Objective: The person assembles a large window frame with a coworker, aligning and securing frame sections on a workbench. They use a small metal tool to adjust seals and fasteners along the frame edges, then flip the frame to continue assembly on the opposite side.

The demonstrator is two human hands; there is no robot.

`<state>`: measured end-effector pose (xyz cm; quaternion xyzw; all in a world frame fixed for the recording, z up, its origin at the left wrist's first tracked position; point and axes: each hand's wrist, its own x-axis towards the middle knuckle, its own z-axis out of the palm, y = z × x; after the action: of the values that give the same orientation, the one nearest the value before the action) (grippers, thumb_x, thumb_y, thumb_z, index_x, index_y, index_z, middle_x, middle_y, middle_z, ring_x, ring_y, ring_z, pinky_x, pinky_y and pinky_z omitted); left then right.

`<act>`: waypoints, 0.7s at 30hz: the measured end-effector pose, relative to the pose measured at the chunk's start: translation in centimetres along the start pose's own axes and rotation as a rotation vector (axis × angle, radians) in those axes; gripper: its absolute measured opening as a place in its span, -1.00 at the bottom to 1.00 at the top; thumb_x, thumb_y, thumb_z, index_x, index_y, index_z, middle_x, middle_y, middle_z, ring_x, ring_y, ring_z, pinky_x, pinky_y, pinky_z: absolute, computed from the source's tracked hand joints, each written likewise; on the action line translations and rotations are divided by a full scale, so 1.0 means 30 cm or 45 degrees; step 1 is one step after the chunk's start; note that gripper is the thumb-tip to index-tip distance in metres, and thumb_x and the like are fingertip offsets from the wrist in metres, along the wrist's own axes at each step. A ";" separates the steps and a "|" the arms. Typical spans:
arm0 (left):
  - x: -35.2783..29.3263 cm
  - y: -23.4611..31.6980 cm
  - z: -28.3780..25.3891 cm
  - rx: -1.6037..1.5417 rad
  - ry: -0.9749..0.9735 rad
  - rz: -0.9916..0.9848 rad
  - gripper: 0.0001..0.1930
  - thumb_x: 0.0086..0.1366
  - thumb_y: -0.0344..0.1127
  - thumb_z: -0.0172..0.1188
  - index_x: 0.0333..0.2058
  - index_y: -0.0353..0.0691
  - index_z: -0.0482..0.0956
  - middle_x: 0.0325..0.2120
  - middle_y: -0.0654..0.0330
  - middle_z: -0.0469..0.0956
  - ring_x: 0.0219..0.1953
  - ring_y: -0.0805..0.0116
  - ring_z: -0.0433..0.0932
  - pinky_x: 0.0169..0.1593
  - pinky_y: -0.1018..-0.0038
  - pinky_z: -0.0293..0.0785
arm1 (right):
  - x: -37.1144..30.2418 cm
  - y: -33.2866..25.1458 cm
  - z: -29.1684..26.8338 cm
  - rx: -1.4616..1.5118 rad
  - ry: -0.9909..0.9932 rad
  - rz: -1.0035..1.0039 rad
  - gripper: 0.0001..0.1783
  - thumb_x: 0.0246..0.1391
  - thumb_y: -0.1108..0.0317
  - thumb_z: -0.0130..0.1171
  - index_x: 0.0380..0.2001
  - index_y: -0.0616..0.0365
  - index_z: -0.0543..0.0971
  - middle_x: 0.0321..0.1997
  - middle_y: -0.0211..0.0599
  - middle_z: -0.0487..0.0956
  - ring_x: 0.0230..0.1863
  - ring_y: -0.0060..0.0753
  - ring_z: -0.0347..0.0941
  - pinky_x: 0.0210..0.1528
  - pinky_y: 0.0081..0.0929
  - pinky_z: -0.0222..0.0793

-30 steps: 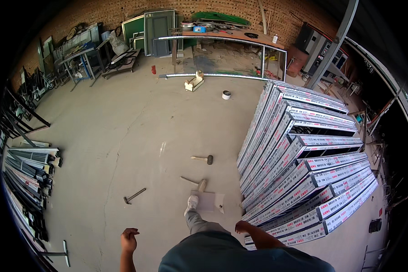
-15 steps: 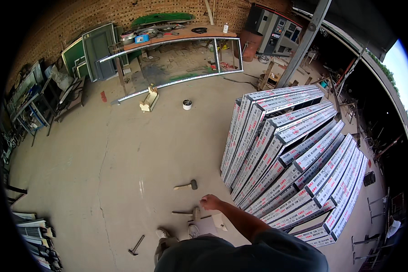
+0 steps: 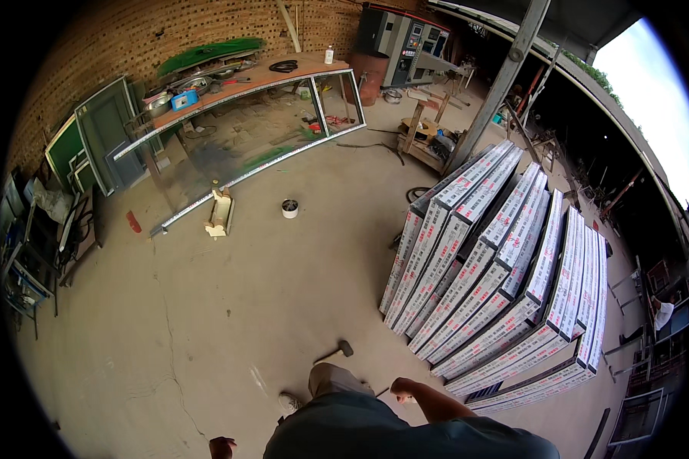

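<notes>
My right hand (image 3: 403, 389) hangs at my right side with its fingers curled in; nothing shows in them. Only part of my left hand (image 3: 223, 447) appears at the lower edge, dark and small, so its fingers are hard to read. On the floor ahead of my legs lies a mallet (image 3: 346, 349) with a black head, its wooden handle running toward my knee. A thin tool handle (image 3: 383, 392) shows just left of my right hand, its other end hidden. To the right leans a row of film-wrapped window frames (image 3: 490, 268), apart from my hand.
A cream-coloured tool (image 3: 220, 213) and a white tub (image 3: 289, 208) stand on the floor ahead. Beyond them a long frame (image 3: 275, 158) leans against a workbench (image 3: 245, 73). A steel post (image 3: 505, 76) rises behind the wrapped frames. Metal racks (image 3: 34, 252) line the left side.
My view has turned and moved forward, with the wrapped frames now nearer. The mallet now lies close to my knee. My left hand has come into view, and my right arm hangs lower.
</notes>
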<state>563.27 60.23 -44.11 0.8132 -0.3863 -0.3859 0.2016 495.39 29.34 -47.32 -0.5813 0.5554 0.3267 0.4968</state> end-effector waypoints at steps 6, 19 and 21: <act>0.625 0.300 -0.492 -0.420 0.368 0.135 -0.76 0.01 -0.48 -0.05 -0.59 -0.27 0.64 -0.53 0.07 0.68 -0.51 0.36 0.57 -0.38 0.42 0.42 | 0.076 -0.334 -0.120 -0.036 0.212 -0.359 -0.42 -0.25 0.37 0.48 -0.02 0.08 0.67 -0.09 -0.11 0.70 -0.08 -0.04 0.64 -0.05 -0.21 0.53; 1.330 0.837 -0.192 0.110 -0.380 -0.151 -0.65 0.47 -0.21 0.05 0.09 -0.27 0.57 -0.32 0.04 0.69 -0.35 0.26 0.62 -0.18 0.35 0.60 | 0.652 -0.581 -1.092 -1.018 0.392 -0.959 -0.57 -0.09 0.49 0.22 -0.07 -0.01 0.68 -0.17 -0.18 0.73 -0.25 -0.20 0.70 -0.17 -0.20 0.58; 1.435 0.939 -0.216 0.081 -0.316 -0.189 -0.66 0.46 -0.23 0.06 0.08 -0.26 0.58 -0.32 0.04 0.69 -0.35 0.27 0.62 -0.18 0.35 0.60 | 0.550 -0.754 -1.377 0.060 0.426 -0.558 -0.49 -0.12 0.59 0.04 -0.06 0.00 0.68 -0.29 -0.15 0.72 -0.35 -0.20 0.70 -0.23 -0.24 0.60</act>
<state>572.41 9.20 -42.75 0.7913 -0.3592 -0.4851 0.0974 513.03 -17.32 -45.75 -0.7219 0.4980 0.0979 0.4704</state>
